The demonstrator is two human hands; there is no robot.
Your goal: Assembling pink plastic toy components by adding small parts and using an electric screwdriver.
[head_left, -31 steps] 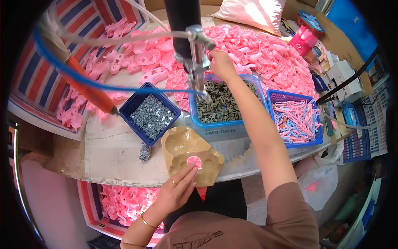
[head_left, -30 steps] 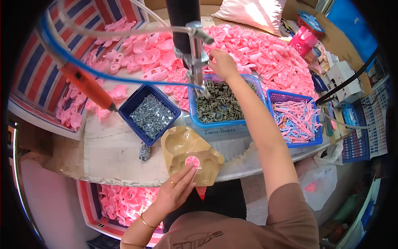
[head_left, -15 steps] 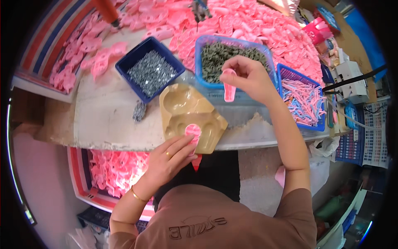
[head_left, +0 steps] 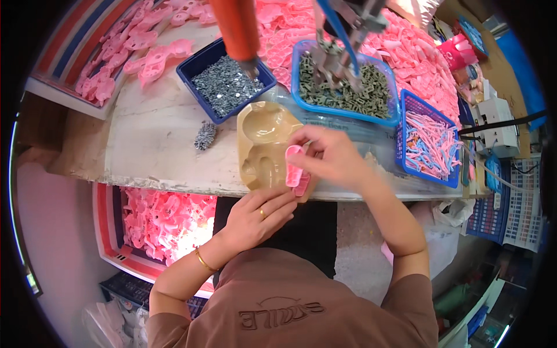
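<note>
My right hand [head_left: 331, 153] pinches a narrow pink plastic piece [head_left: 294, 167] with a rounded top, holding it over the right side of the tan moulded fixture [head_left: 248, 124]. Just below it is a second pink piece [head_left: 302, 184], partly covered. My left hand [head_left: 261, 213] is at the fixture's near edge, fingers together and fingertips on that second piece; its thumb is hidden. The fixture has rounded hollows and rests at the table's front edge.
Behind the fixture stand a dark blue tray [head_left: 267, 77] of small metal parts, a light blue bin [head_left: 316, 107] of grey-green pieces, and a blue basket [head_left: 401, 152] of pink and blue strips. An orange tool [head_left: 237, 26] and a metal mechanism [head_left: 336, 66] hang above. Pink parts heap behind.
My right hand has come down and left from beside the light blue bin, bringing its pink piece over the fixture. My left hand has shifted slightly right. The hanging tools appear lower and larger.
</note>
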